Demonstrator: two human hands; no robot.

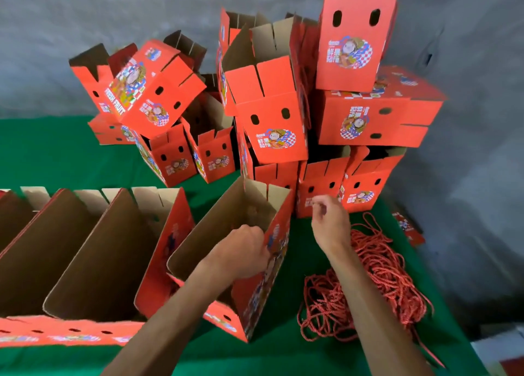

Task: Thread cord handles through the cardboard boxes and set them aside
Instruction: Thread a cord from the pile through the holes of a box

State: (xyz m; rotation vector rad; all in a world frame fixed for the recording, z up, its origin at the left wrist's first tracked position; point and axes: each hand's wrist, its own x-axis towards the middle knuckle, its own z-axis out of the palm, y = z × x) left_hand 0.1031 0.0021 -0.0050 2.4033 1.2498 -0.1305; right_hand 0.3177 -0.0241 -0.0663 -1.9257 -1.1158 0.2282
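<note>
The left hand [249,248] grips the upper edge of the open box [226,233], fingers curled over the right-hand wall, steadying it on the green table [56,154]. The right hand [329,219] is raised just right of that box, its fingertips pinched together; whether a cord end sits between them cannot be told (motion blur obscures it). Directly below and behind the right wrist lies the tangled heap of red cords [374,285].

Risks noted. The cords are heavily knotted together, so in my judgement drawing one out may drag several along or off the table edge. Just beyond the right hand rises the stack of boxes [272,114], piled loosely and leaning at several angles; a knock from the hand or from the held box may bring it down. To the left of the left hand stands a row of open boxes [93,248], touching the held one, which may be shoved out of line.
</note>
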